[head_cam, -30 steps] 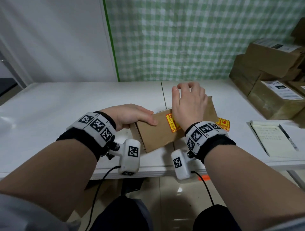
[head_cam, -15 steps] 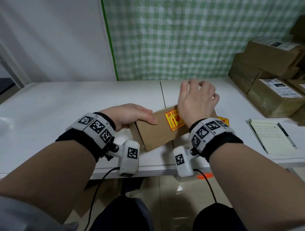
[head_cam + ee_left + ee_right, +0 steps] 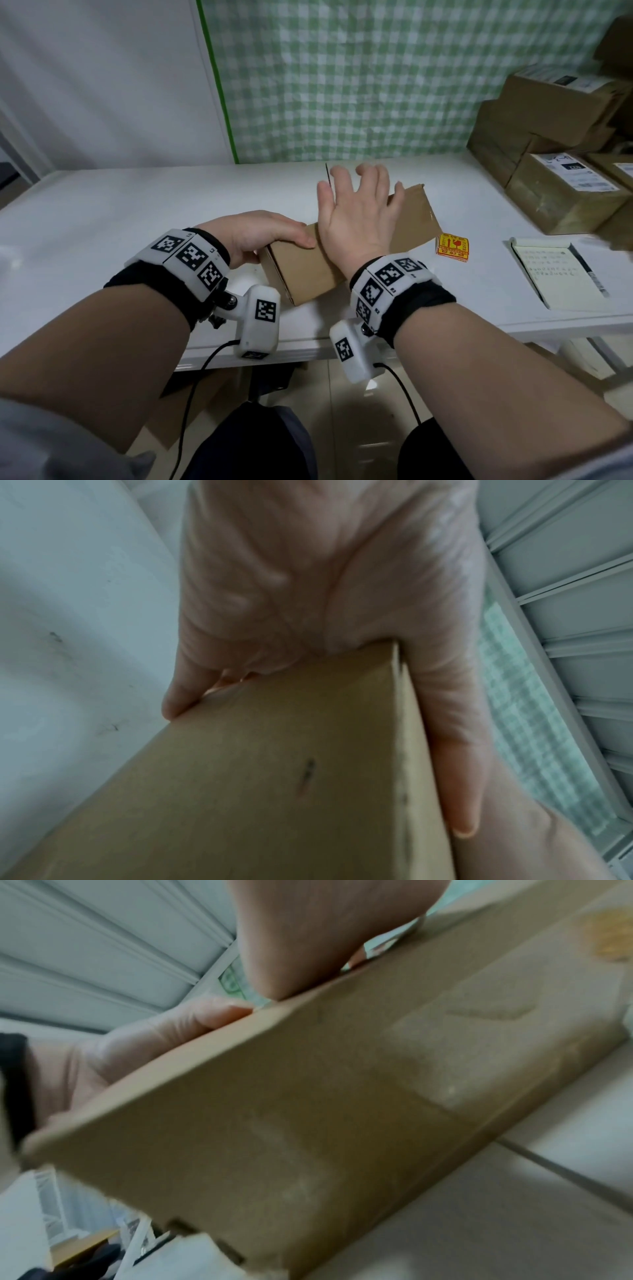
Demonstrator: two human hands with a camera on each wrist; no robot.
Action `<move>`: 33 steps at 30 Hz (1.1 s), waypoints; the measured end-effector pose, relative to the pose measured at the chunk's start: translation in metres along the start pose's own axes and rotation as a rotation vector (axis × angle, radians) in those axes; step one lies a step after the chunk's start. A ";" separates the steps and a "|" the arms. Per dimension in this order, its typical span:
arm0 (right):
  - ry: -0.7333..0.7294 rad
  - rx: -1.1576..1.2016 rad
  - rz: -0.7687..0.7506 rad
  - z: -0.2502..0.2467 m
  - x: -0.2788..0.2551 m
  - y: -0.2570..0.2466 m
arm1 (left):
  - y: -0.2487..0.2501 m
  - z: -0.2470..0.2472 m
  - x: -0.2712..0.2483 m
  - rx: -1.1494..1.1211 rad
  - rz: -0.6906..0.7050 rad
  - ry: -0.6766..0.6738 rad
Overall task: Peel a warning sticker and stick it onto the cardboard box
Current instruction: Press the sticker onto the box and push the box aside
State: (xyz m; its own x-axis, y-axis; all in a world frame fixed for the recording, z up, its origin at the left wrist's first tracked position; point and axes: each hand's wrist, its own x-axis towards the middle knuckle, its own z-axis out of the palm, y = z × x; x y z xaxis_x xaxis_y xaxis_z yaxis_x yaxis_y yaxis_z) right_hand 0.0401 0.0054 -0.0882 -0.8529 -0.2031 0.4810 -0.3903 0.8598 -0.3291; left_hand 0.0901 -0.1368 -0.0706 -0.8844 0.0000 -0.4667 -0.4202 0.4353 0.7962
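Observation:
A brown cardboard box (image 3: 301,274) lies at an angle on the white table (image 3: 137,212). My left hand (image 3: 260,236) grips its near left end, thumb (image 3: 455,750) along one edge and fingers (image 3: 174,702) curled round the other side. My right hand (image 3: 356,219) lies flat on the box top with fingers spread, and its palm (image 3: 308,947) presses the cardboard box (image 3: 308,1110). The warning sticker on the box is hidden under that hand. A small stack of yellow and red warning stickers (image 3: 452,245) lies on the table just right of the box.
A notepad (image 3: 555,274) with a pen lies near the table's front right edge. Several taped cardboard parcels (image 3: 565,192) are stacked at the right. A green checked cloth (image 3: 376,85) hangs behind the table.
The red and yellow sticker on the box top showed fully half a second ago. My right hand has since come down flat over it. The left hand keeps its grip.

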 end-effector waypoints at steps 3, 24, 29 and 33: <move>-0.042 -0.004 -0.036 0.002 -0.004 0.008 | 0.000 0.000 -0.002 -0.017 0.001 0.001; -0.038 -0.062 0.115 -0.019 0.010 0.086 | 0.007 0.002 -0.013 0.069 -0.088 0.046; -0.335 -0.018 -0.273 -0.044 0.014 0.065 | 0.007 0.000 -0.012 0.064 -0.082 0.048; -0.538 -0.167 -0.342 -0.048 0.011 0.060 | 0.006 0.003 -0.013 0.039 -0.061 0.083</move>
State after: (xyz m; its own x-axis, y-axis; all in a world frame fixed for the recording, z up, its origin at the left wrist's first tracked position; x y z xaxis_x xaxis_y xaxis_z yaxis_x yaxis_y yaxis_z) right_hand 0.0245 0.0772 -0.0633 -0.7616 -0.6462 0.0481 -0.6479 0.7577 -0.0788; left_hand 0.1000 -0.1313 -0.0605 -0.8718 -0.1012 -0.4793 -0.4670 0.4672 0.7508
